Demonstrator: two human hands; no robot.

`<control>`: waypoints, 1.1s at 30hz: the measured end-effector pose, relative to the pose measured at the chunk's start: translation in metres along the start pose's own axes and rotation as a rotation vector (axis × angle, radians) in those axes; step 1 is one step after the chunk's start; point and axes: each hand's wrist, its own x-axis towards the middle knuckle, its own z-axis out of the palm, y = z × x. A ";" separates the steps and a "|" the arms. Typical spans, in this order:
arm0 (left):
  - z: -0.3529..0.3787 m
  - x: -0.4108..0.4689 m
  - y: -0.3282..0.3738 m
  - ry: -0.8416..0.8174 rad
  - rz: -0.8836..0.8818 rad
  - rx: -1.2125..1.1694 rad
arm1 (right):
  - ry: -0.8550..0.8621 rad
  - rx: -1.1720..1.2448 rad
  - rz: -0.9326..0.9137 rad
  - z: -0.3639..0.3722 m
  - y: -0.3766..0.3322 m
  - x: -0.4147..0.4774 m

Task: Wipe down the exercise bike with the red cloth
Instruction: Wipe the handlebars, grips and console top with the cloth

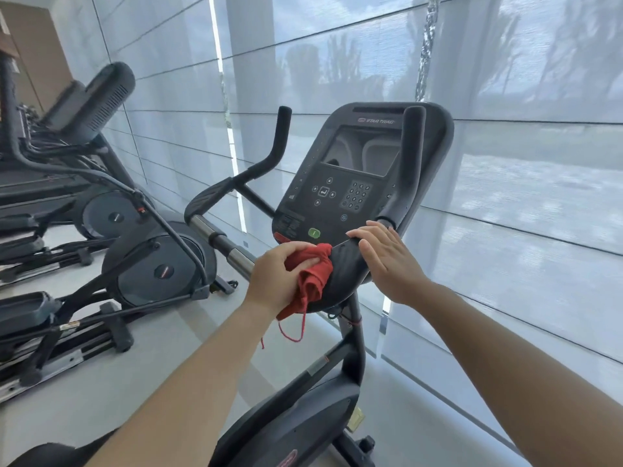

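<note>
Below the two forearms, the dark shrouded body of the exercise bike (296,419) is seen, its post rising toward the hands. The red cloth (312,278) is held bunched in the left hand (276,274), whose fingers and thumb are curled round it. It is pressed against the left side of the rounded black housing (347,267) under the console, and a frayed red thread (296,332) hangs loose beneath that hand. The right hand (387,261) is laid flat on the right side of the same housing, with fingers straight and slightly spread and nothing gripped. Just beyond the cloth a green button (314,233) is set low on the Star Trac console (340,197), which is tilted toward the camera with a keypad and a dark screen above. A padded grip (408,156) rises beyond the right hand, and a second handlebar horn (269,153) stands left of the left hand. Farther left of that hand, elliptical trainers (158,264) are lined up on the pale floor. Behind everything, grey roller blinds (505,163) are drawn over the windows.
</note>
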 end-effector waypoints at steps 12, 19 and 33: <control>-0.006 -0.018 -0.001 0.041 0.160 0.129 | 0.020 0.001 0.098 0.002 -0.015 -0.008; 0.004 -0.001 0.010 0.033 0.122 0.176 | -0.024 -0.057 0.080 -0.012 -0.005 -0.009; 0.052 0.029 0.036 0.118 0.056 0.156 | -0.021 -0.090 -0.071 -0.045 0.055 0.040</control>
